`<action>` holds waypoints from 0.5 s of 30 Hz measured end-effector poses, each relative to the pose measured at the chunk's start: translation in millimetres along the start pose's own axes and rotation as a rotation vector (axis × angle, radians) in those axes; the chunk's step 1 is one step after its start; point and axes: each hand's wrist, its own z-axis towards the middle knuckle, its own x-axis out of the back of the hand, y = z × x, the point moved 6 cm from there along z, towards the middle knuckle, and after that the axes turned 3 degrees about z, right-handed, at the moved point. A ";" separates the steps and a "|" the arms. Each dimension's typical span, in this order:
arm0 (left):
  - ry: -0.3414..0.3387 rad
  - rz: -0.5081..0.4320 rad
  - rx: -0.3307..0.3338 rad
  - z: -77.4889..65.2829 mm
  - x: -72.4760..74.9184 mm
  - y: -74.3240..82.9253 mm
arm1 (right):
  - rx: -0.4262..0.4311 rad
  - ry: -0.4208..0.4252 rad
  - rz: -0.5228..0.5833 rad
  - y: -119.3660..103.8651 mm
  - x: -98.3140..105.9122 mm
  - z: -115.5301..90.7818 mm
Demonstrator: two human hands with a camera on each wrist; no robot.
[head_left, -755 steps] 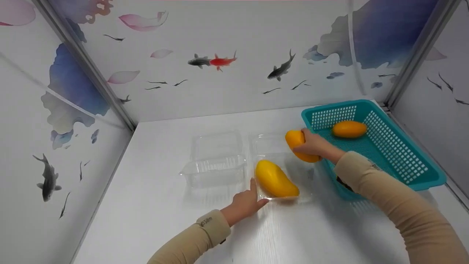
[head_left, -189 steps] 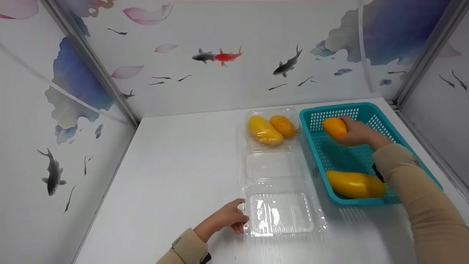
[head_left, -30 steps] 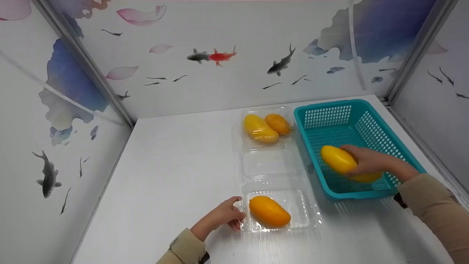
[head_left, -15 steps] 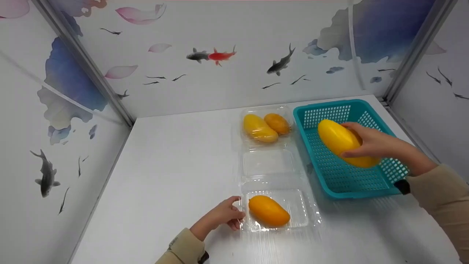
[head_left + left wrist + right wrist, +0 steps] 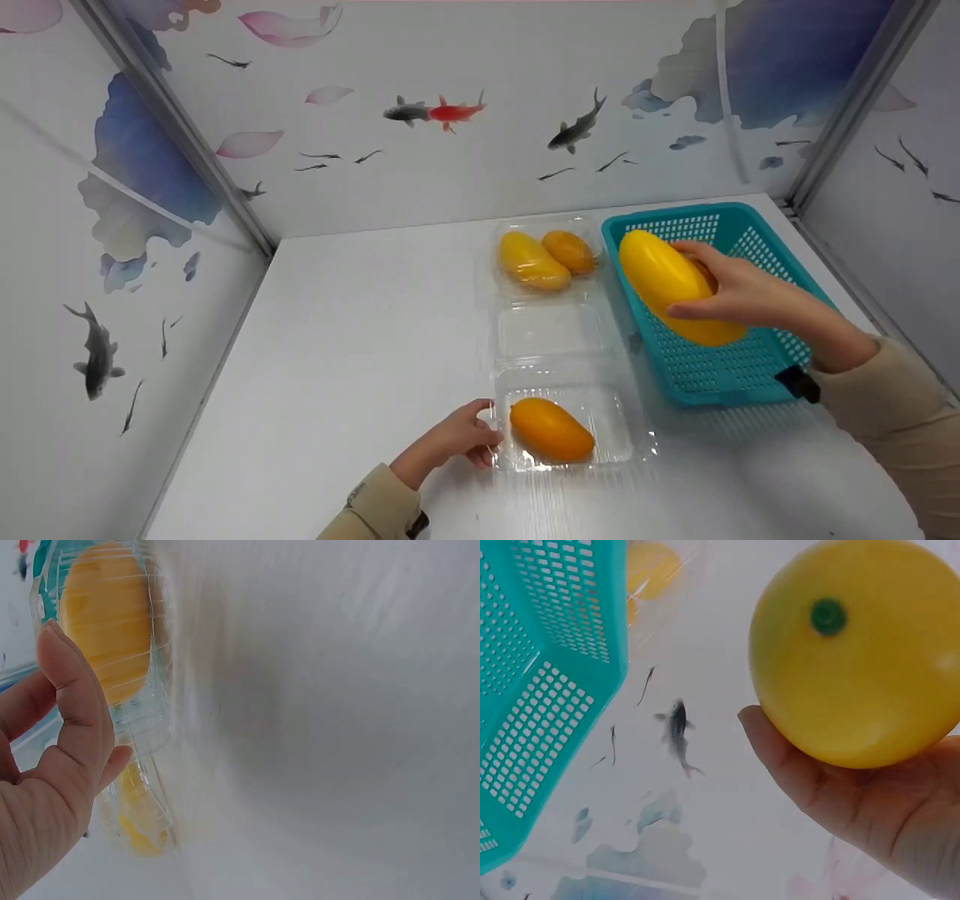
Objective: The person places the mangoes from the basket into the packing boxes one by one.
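Note:
My right hand (image 5: 727, 289) grips a large yellow mango (image 5: 667, 281) above the teal basket (image 5: 675, 394), thumb on one side and fingers on the other. Its rounded end with a green stem spot fills the upper right of the right wrist view. My left hand (image 5: 461, 435) holds the left rim of an open clear plastic clamshell box (image 5: 611, 450), thumb at the rim and other fingers partly hidden. An orange-yellow mango (image 5: 551, 430) lies in the box's near half; the lid half (image 5: 551, 334) lies flat behind. In the left wrist view, this mango (image 5: 109, 622) shows through the box wall.
At the back, left of the basket, a closed clear box (image 5: 506, 294) contains a yellow mango (image 5: 529, 259) and a smaller orange one (image 5: 568, 251). Painted wall panels (image 5: 465, 187) border the white table (image 5: 337, 322) at back and sides.
My right hand has lifted the large yellow mango from low in the basket and carried it up and left, towards the basket's left rim. The left hand stays at the box.

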 end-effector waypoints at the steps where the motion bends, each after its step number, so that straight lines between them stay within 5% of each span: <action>1: -0.001 -0.003 -0.006 0.1 -0.2 0.1 | 0.000 -0.001 0.006 -3.0 -2.7 -0.1; 15: 0.002 0.014 -0.035 -1.3 -0.3 1.5 | 0.010 -0.092 0.061 -31.3 -56.0 5.1</action>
